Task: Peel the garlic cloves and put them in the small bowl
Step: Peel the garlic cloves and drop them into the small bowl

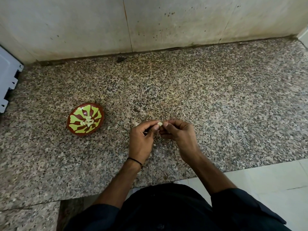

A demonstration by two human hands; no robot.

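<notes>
A pale garlic clove (160, 124) is pinched between the fingertips of both hands, held just above the speckled granite counter. My left hand (141, 139) grips it from the left with thumb and forefinger. My right hand (178, 132) pinches it from the right, its other fingers curled. To the left stands the small bowl (71, 117), red-brown with a green pattern. Several peeled cloves (87, 122) lie in its middle.
The granite counter (200, 97) ends at a stained wall (150, 22) behind. A white appliance edge (8, 80) juts in at the far left. The counter's front edge runs near my body, with pale floor tiles (266, 180) to the right.
</notes>
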